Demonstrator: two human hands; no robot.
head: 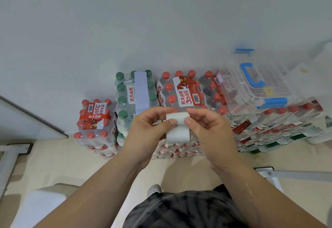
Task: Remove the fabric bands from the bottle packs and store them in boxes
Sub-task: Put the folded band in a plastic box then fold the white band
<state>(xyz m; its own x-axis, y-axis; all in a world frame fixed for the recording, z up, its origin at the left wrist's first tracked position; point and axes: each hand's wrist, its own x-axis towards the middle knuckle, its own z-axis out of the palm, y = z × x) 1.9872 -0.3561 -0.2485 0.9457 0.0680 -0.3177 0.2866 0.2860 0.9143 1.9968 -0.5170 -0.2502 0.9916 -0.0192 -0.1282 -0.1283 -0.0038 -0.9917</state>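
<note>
Above the stacked bottle packs, against the white wall, we held a white fabric band between both hands. Our left hand pinched its left edge with thumb and fingers; our right hand pinched the right edge the same way. The band's upper part was folded over and its lower part hung down; what lay behind it we could not see.

Labels: the red-capped pack read 农夫山泉 with a large "30" and a barcode. A smaller red-capped pack at left carried a red strip printed 农夫山泉. The green-capped pack showed 农夫山泉 beside a pale band running across its top.

A clear plastic box with blue handle and clasps sat on the packs at right; its small stickers were too blurred to read. Lower pack labels were smeared by lens distortion. Floor beige; one shoe partly hidden by dark shorts.
</note>
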